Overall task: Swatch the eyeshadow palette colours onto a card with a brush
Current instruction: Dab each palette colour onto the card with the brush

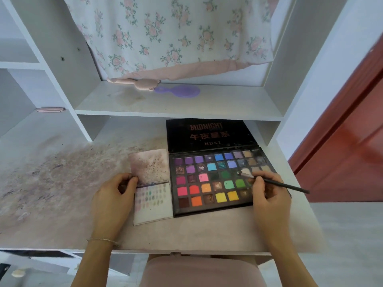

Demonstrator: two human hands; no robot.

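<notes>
Right hand (pixel 267 195) pinches the brush (pixel 275 183), tip on a palette (pixel 213 208) pan; left hand (pixel 114 195) grips the card (pixel 153 208) edge

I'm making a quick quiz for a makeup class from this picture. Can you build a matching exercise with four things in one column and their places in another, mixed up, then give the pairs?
Things:
1. brush
2. card
3. purple hand mirror
4. palette lid

Places:
A. lying on the upper shelf
B. on the desk, just left of the palette, its edge held by the left hand
C. propped open behind the colour pans
D. pinched in the right hand, tip on a pale pan

Pairs: 1-D, 2-B, 3-A, 4-C
</notes>
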